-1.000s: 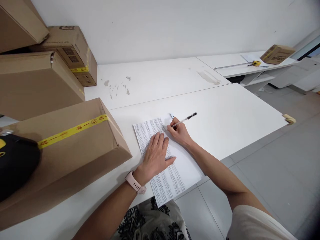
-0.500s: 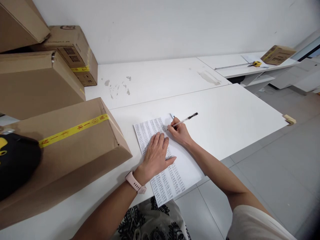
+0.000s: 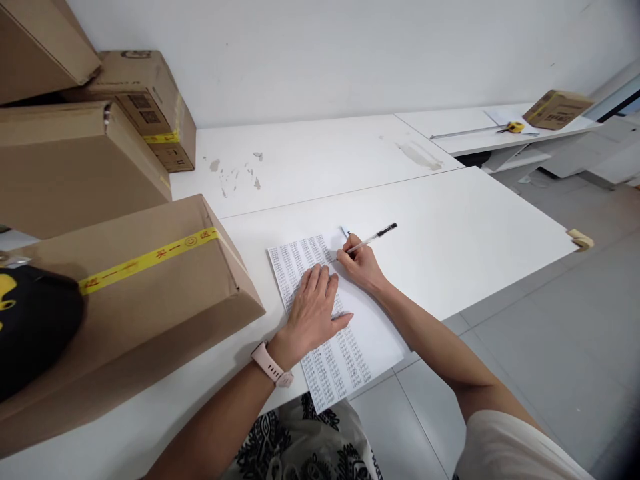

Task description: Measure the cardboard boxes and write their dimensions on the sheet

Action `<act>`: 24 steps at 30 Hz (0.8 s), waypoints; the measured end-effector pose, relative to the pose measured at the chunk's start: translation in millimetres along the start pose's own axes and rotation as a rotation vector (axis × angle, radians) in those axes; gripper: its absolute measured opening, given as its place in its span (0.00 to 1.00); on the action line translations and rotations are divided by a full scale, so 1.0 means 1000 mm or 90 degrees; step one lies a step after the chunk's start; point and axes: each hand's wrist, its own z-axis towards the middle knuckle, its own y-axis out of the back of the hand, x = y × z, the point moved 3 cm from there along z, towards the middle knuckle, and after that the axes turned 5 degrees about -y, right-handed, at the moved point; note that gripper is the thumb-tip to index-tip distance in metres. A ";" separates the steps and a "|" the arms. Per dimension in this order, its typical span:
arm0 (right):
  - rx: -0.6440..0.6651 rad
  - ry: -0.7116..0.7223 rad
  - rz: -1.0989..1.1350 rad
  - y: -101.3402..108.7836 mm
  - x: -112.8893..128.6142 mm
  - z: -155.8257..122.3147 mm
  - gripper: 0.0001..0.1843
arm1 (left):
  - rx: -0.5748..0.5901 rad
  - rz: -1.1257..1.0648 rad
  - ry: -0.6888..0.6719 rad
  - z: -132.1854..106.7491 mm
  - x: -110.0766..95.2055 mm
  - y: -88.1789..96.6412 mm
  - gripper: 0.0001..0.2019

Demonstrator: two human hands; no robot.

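Observation:
A sheet of paper lies slanted on the white table, its near corner reaching past the edge. Columns of small dark handwriting cover its left part; the right part is blank. My left hand rests flat on the written columns, fingers stretched out and thumb apart. Between the fingers of my right hand is a clear pen with a black end, its tip at the top of a column. A small light-blue object, partly hidden, lies just beyond that hand.
A taped cardboard box stands left of the paper, with a black and yellow item on it. More boxes are stacked behind. At the far right are a tape measure and a small box. A wooden piece sits at the table corner.
The right hand and pen have shifted very slightly, with the pen's upper end a touch higher. My left hand and the paper stay in place.

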 end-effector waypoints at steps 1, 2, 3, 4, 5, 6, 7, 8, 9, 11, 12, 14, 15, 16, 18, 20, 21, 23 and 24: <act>-0.003 -0.002 0.000 0.000 0.000 0.000 0.10 | -0.001 0.001 0.000 0.000 0.000 0.000 0.40; -0.005 -0.005 0.000 0.000 0.000 0.000 0.10 | -0.002 0.001 -0.001 0.000 0.000 0.000 0.40; -0.005 -0.008 0.001 0.000 -0.001 0.000 0.10 | -0.003 0.000 -0.001 0.000 0.000 0.000 0.39; -0.005 -0.008 0.002 -0.001 -0.001 0.000 0.10 | -0.005 0.000 -0.001 0.000 0.000 -0.001 0.39; -0.004 -0.007 0.003 -0.001 -0.001 0.000 0.10 | -0.007 -0.001 0.000 0.000 0.001 -0.001 0.39; -0.003 -0.003 0.004 -0.001 -0.001 0.001 0.10 | -0.008 -0.002 0.000 0.000 0.001 -0.001 0.39; -0.002 0.002 0.005 -0.001 -0.001 0.001 0.10 | -0.008 -0.004 0.000 -0.001 0.001 -0.002 0.39; 0.000 0.006 0.006 -0.001 -0.001 0.001 0.10 | -0.008 -0.005 0.000 -0.001 0.001 -0.002 0.39; 0.001 0.009 0.006 -0.001 -0.002 0.001 0.10 | -0.009 -0.006 -0.001 -0.001 0.001 -0.002 0.39; 0.002 0.008 0.004 -0.001 -0.002 0.001 0.10 | -0.012 -0.008 0.000 -0.001 0.001 -0.003 0.39; 0.003 0.007 0.002 0.000 -0.002 0.001 0.10 | -0.014 -0.009 0.001 -0.001 0.001 -0.002 0.39; 0.002 0.004 0.003 0.000 -0.003 0.000 0.10 | -0.016 -0.010 0.002 -0.001 0.001 -0.002 0.38; 0.001 0.003 0.004 0.000 -0.003 0.000 0.11 | -0.015 -0.010 0.002 -0.001 0.001 -0.002 0.39; 0.000 0.004 0.007 0.000 -0.003 0.000 0.11 | -0.013 -0.010 0.001 -0.001 0.001 -0.002 0.39; -0.003 0.006 0.006 -0.001 -0.004 0.000 0.11 | -0.007 -0.009 -0.001 0.000 0.001 -0.002 0.39; -0.018 0.008 0.006 -0.001 -0.005 0.000 0.13 | -0.005 -0.008 0.000 0.000 0.000 -0.002 0.39; -0.033 0.011 0.010 0.000 -0.006 0.000 0.13 | -0.005 -0.008 0.001 0.000 0.000 -0.002 0.39; -0.068 0.038 0.015 0.003 -0.007 0.001 0.11 | -0.006 -0.006 0.002 0.000 0.000 -0.001 0.39; -0.082 0.065 0.004 0.006 -0.007 0.001 0.09 | -0.006 -0.005 0.002 0.000 -0.001 0.000 0.39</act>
